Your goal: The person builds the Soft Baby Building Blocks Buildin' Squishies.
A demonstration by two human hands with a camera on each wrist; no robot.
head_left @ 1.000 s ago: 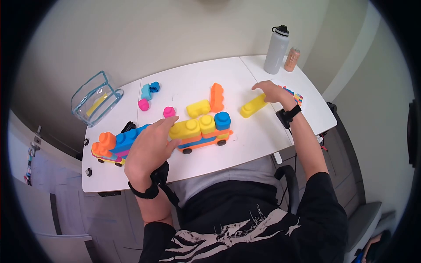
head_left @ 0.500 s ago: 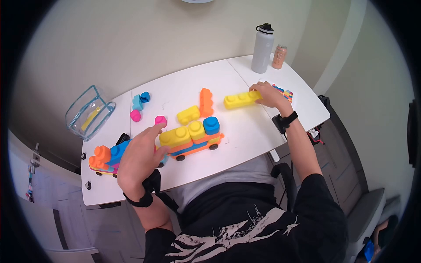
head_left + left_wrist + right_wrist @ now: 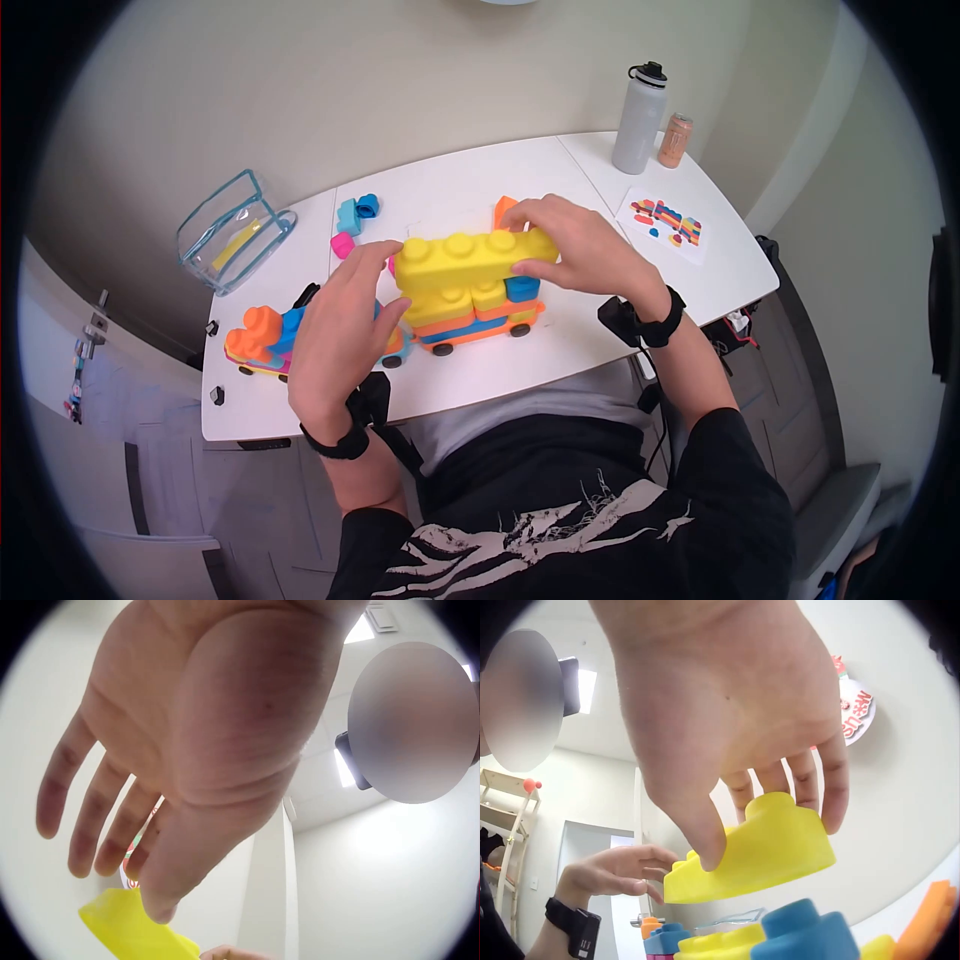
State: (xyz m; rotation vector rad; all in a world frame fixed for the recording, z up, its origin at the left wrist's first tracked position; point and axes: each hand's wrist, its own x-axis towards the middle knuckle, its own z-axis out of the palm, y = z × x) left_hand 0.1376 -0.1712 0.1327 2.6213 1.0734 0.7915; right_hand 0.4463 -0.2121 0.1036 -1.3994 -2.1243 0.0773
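Note:
My right hand (image 3: 590, 245) grips a long yellow building block (image 3: 470, 262) by its right end, thumb on the near side and fingers behind. In the right wrist view the yellow block (image 3: 754, 859) hangs tilted over a blue block (image 3: 802, 934). Below it stands a toy train car of yellow, orange and blue blocks (image 3: 465, 330) on black wheels. My left hand (image 3: 338, 335) has its fingers extended, fingertips right by the long block's left end. It partly hides another wheeled section of orange and blue blocks (image 3: 262, 325) to the left.
Behind lie light blue (image 3: 348, 216) and dark blue blocks (image 3: 368, 206), a pink block (image 3: 342, 245) and a partly hidden orange piece (image 3: 505, 210). A clear bag (image 3: 190, 245) stands back left. At right are a picture card (image 3: 690, 250), a bottle (image 3: 640, 125) and a can (image 3: 675, 142).
My right hand has picked up the long yellow block from the table's right side and carried it left over the train car. The left hand stays near the train with its fingers extended.

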